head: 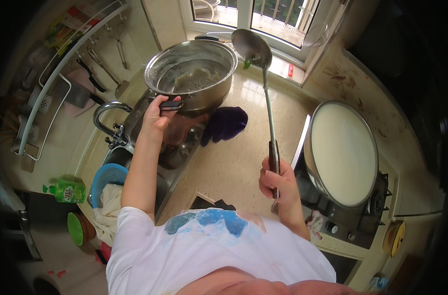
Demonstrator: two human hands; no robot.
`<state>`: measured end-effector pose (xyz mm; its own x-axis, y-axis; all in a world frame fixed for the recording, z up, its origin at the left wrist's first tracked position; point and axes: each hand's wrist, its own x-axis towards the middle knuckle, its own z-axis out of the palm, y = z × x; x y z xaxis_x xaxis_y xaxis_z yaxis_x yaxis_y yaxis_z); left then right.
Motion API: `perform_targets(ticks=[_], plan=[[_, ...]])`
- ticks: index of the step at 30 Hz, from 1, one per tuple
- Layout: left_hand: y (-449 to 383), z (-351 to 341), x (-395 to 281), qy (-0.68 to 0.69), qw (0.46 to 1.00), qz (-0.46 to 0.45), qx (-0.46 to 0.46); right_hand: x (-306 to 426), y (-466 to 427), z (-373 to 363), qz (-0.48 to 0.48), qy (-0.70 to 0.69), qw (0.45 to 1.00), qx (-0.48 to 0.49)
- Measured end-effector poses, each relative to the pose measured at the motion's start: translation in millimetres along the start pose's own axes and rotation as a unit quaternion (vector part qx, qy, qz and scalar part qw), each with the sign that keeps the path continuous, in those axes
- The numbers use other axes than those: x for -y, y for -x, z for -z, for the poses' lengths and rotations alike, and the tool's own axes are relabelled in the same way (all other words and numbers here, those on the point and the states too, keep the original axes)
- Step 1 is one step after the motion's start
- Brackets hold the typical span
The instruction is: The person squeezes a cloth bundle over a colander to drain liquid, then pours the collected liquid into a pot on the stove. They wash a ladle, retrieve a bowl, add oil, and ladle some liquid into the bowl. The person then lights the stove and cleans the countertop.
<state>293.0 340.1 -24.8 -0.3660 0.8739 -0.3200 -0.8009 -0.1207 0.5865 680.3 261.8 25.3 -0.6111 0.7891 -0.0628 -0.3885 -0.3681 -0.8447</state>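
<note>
My left hand (pixel 162 111) grips the near side handle of a large steel pot (pixel 209 96), which is tilted at the sink's far end. Its inside is wet, with a pale residue on the bottom. In my right hand (pixel 281 181) is the dark handle of a long metal ladle (pixel 270 110); its bowl is raised to the right of the pot, with a bit of green on it. A dark purple cloth or glove (pixel 229 123) lies on the counter below the pot. On the gas stove at right, a big metal pot (pixel 343 155) is filled with creamy white liquid.
A chrome faucet (pixel 111 110) stands by the steel sink (pixel 172 184). A blue basin (pixel 105 180) with a pale cloth (pixel 111 210) and a green soap bottle (pixel 69 191) are at left. Utensils hang under a wall rack (pixel 48 81). A window (pixel 249 18) lies ahead.
</note>
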Motion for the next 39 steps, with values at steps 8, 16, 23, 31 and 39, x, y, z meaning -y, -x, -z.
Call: perform_targets(ticks=[8,16,23,31,39], plan=[[-16.9,5.5,19.1,-0.006,1.0,0.001,-0.026,-12.1,-26.3,12.1,-0.026,-0.041,0.998,0.049],[-10.7,0.5,28.6,-0.01,1.0,-0.002,0.017,-37.8,-46.3,-3.1,-0.062,-0.013,0.995,0.071],[120.6,66.8,44.1,-0.058,0.998,0.01,-0.019,-65.9,-48.1,-8.8,-0.113,0.123,0.981,0.1],[315.7,142.6,50.8,-0.104,0.962,-0.065,-0.245,-139.0,-69.8,-9.8,-0.029,0.382,0.918,0.1],[427.9,171.2,40.7,-0.197,0.917,-0.168,-0.304,-183.8,-66.0,-17.9,0.021,0.466,0.881,0.082]])
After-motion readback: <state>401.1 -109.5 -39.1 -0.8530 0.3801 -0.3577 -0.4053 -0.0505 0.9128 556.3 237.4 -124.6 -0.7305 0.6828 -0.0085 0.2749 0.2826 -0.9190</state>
